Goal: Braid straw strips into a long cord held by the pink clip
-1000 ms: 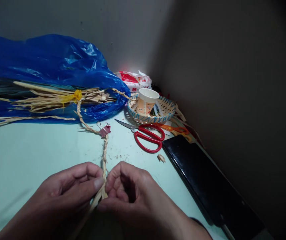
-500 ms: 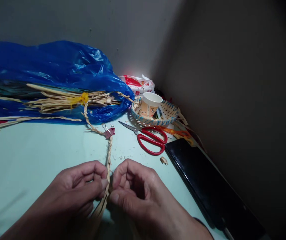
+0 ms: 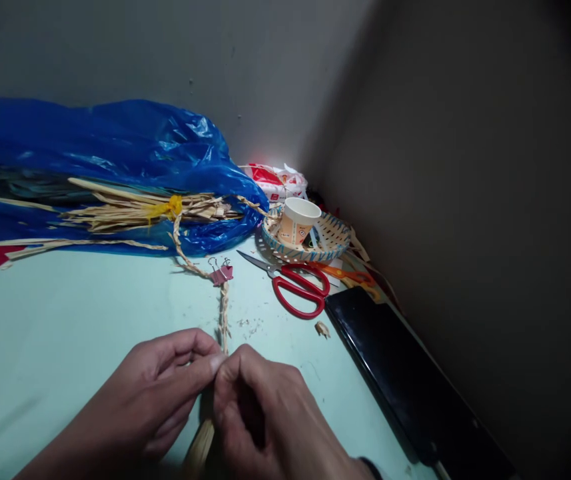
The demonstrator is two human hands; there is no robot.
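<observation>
A thin straw braid (image 3: 224, 313) runs from a pink binder clip (image 3: 222, 273) down to my fingers. My left hand (image 3: 165, 393) pinches the braid between thumb and forefinger. Right beside it, my right hand (image 3: 270, 407) is closed, its bent fingertips meeting at the same spot on the braid. Below the hands, a loose bundle of straw strands (image 3: 199, 447) hangs toward me. Beyond the clip, the braid curves up to a yellow tie (image 3: 172, 207) around a bundle of dry straw (image 3: 115, 213).
A blue plastic bag (image 3: 115, 140) lies behind the straw. Red-handled scissors (image 3: 300, 293) rest on the pale green table (image 3: 90, 300). A paper cup (image 3: 298, 223) stands in a woven basket (image 3: 338, 240). At right lies a long black flat object (image 3: 400, 373) by the wall.
My right hand has moved in against the left, its fingers closing at the braid. Both hands hide more of the braid. The whole view has shifted slightly, so things sit a little lower.
</observation>
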